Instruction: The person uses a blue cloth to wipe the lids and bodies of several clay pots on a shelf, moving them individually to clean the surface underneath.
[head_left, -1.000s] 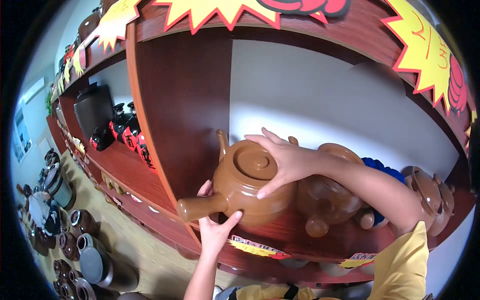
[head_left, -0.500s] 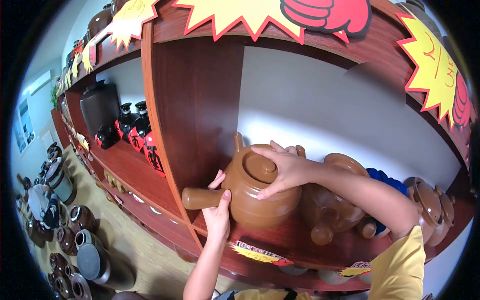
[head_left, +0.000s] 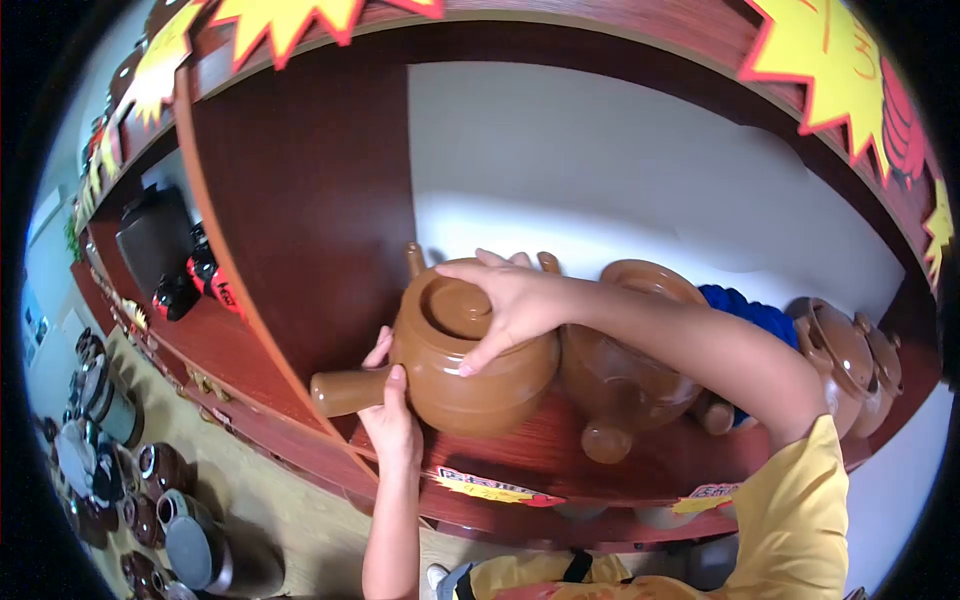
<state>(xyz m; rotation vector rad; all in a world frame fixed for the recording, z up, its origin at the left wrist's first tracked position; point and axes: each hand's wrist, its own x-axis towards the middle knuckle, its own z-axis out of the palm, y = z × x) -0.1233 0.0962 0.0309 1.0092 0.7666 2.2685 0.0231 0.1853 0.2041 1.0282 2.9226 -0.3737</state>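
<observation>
A brown glazed clay pot (head_left: 470, 395) with a lid (head_left: 462, 308) stands on the dark red shelf, near the left divider. Its stubby side handle (head_left: 345, 392) sticks out to the left, over the divider's front edge. My left hand (head_left: 393, 425) is wrapped around the handle's base, thumb in front and fingertips showing behind. From the right, my right hand (head_left: 522, 305) clasps the pot's upper part beside the lid, thumb on the front shoulder and fingers over the far side. Touching or close on the right is a second brown clay pot (head_left: 640, 375), partly hidden by my right forearm.
Blue material (head_left: 750, 312) and more lidded brown pots (head_left: 838, 350) fill the shelf's right end. Price cards (head_left: 490, 487) line its front edge. Left of the upright divider (head_left: 300, 200) are black and red bottles (head_left: 205, 275). Large jars (head_left: 195, 550) stand on the floor.
My view has turned to the right, so the shelf, pot and hands appear further left. Both hands keep the same hold, and the pot looks unmoved on the shelf.
</observation>
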